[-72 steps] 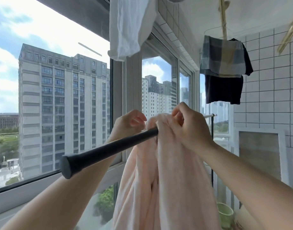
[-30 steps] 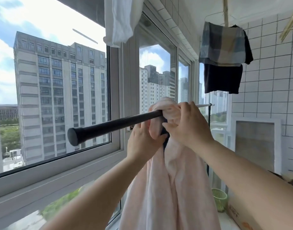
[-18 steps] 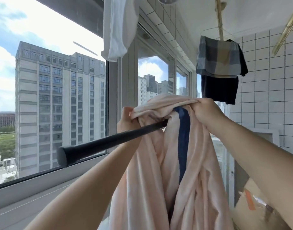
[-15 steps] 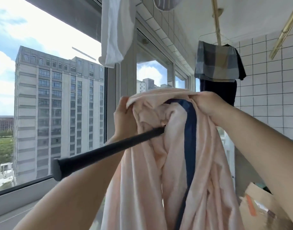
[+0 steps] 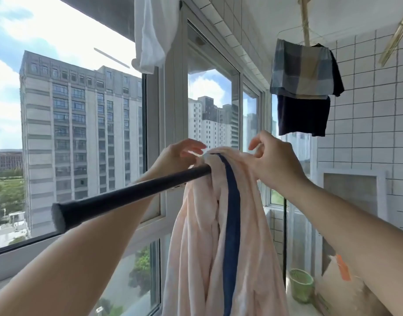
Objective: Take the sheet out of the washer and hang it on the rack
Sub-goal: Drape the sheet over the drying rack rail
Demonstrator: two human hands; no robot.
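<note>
A pale pink sheet (image 5: 248, 236) with a dark blue stripe hangs bunched over the black rack bar (image 5: 127, 199), which runs from lower left toward the window. Its folds fall well below the bar on the near side. My left hand (image 5: 180, 153) is behind the bar at the sheet's left top edge, fingers extended and blurred, fingertips touching the cloth. My right hand (image 5: 273, 163) rests its palm on top of the sheet to the right, fingers lifted and apart. The washer is out of view.
Large windows (image 5: 82, 137) fill the left side, with a white cloth (image 5: 150, 35) hanging above. A plaid garment (image 5: 300, 71) over a dark one hangs from an overhead pole by the tiled wall (image 5: 366, 110). A green pot (image 5: 300, 285) and cardboard sit low on the right.
The sheet's top, held up above the bar half a second ago, now lies over the bar. Both hands have loosened their grip and the fingers have spread.
</note>
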